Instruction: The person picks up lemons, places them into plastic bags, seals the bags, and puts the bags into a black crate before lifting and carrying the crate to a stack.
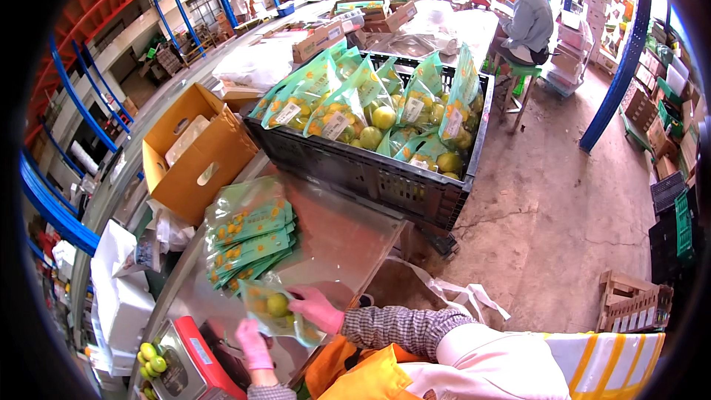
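My right hand (316, 309), in a pink glove, is shut on the edge of a clear-and-green printed plastic bag (261, 297) with green citrus fruit (278, 305) inside. My left hand (254, 344), also pink-gloved, is curled at the bag's lower left side; whether its fingers grip anything is unclear. Just beyond the bag, a fanned stack of flat printed bags (253, 233) lies on the metal tabletop (333, 228). Left of my left hand stands a red scale (203, 353), with several loose yellow-green citrus fruits (153, 364) at its far side.
A black plastic crate (361, 169) full of bagged citrus stands beyond the table. An open cardboard box (194, 178) and a white box (119, 305) line the left. A white strap (444, 283) hangs right of the table. Further back, a person (527, 22) sits on a stool.
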A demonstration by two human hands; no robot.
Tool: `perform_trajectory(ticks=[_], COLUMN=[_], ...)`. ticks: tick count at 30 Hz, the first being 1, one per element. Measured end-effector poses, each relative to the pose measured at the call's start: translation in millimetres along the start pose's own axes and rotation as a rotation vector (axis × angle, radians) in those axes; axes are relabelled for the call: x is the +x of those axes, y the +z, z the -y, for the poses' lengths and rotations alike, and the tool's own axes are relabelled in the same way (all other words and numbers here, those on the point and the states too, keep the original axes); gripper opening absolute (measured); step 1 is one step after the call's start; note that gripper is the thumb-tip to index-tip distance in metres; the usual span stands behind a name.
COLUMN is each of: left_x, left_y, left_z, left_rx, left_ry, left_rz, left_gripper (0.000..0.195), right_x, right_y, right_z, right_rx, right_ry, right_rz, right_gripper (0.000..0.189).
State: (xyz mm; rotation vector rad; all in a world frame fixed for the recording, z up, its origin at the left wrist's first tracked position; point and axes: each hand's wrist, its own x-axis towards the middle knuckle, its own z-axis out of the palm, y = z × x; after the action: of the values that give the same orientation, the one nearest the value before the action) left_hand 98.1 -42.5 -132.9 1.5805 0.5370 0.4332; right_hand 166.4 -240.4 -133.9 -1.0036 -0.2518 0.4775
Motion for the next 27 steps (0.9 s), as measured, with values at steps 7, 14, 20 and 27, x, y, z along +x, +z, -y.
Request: perform_trajectory(ticks=[7, 14, 20, 27], left_x=[-48, -156, -232, -267], left_y=[-18, 20, -7, -11], left_z=[-140, -109, -90, -63], left_rx=[0.011, -0.296, -0.100, -0.125], left_ry=[0.159, 0.310, 0.102, 0.171], left_rz=[-0.149, 0.681, 1.090, 1.197], left_gripper=[0.020, 0.036, 0.042, 0.051], right_x=[-15, -7, -18, -17], right_y=[77, 31, 69, 118], right_z=[101, -13, 5, 19], right_rx=[-0.064, -0.174, -0.266, -0.410], right_ry=[-0.132, 0.101, -0.121, -0.087], right_rz=[0.238, -0.086, 0.137, 0.174], right_gripper=[0.051, 0.043, 0.034, 0.036])
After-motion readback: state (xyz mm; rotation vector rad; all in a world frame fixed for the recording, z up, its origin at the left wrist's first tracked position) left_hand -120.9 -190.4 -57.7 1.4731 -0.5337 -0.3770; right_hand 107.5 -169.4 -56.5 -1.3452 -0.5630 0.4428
